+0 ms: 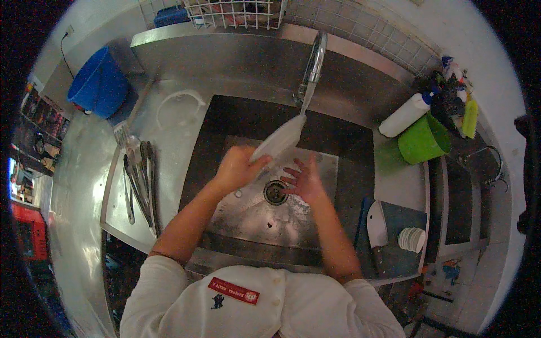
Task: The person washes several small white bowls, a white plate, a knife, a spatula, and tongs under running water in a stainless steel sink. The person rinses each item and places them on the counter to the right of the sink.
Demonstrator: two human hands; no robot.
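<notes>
Over a stainless steel sink (291, 228), my left hand (237, 169) grips the near edge of a pale plate or shallow dish (281, 137), which is tilted steeply. Its far edge is close below the chrome faucet (315, 72), where a stream of water meets it. My right hand (303, 179) is to the right of the dish, fingers spread, with nothing in it. The round drain (276, 192) lies below, between the two hands. Which kind of dish it is cannot be told, as it is seen nearly edge-on.
Tongs and a slotted turner (122, 135) lie left of the sink, near a blue bucket (99, 84). At right are a white bottle (405, 116), a green container (424, 139) and a dark cutting board (397, 262) with a cleaver (376, 224) and stacked small white cups (412, 240).
</notes>
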